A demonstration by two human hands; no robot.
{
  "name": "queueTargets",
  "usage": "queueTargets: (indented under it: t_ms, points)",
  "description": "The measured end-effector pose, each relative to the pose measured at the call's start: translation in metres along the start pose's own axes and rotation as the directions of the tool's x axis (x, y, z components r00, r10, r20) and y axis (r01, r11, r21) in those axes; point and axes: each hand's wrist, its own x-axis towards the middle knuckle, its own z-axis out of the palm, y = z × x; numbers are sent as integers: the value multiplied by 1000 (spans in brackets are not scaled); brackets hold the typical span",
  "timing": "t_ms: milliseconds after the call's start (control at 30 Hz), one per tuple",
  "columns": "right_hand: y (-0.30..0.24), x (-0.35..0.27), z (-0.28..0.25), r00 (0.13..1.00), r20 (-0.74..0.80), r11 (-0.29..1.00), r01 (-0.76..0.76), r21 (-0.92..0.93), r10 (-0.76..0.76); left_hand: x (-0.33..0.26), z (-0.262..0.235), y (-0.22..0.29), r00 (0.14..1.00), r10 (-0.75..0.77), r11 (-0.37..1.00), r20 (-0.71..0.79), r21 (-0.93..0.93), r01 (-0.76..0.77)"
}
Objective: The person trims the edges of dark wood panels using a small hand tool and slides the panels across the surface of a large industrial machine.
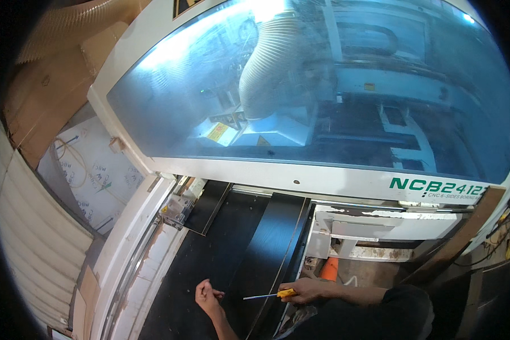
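Note:
My right hand (306, 290) grips a screwdriver (266, 295) by its yellow handle, the thin metal shaft pointing left across a long dark panel (269, 249) that runs into a large white machine (323, 178). My left hand (207, 296) hovers just left of the shaft tip, fingers pinched together over the dark machine bed (209, 255); whether it holds something small I cannot tell. Both forearms enter from the bottom edge.
A tinted curved window (379, 96) on the machine shows a ribbed white hose (269, 62) inside. White frame rails (136, 249) border the bed on the left. An orange object (328, 268) sits under a chipped white bracket (379, 224). Cardboard (45, 90) and printed sheets (96, 175) lean at left.

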Motion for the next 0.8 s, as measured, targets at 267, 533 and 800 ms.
queueTargets:
  t_ms: [267,533,800]
  points:
    - [-37,-22,-43,899,-437,996,49,73,-12,-63,68,41,861,-145,973,487,226,36]
    - [-63,13,-33,955,-215,953,145,-268,-205,-120,144,0,812,-47,969,582,-171,179]
    - [-130,1,-112,687,-578,308,720,622,-440,-128,140,2,595,-88,922,799,292,-255]
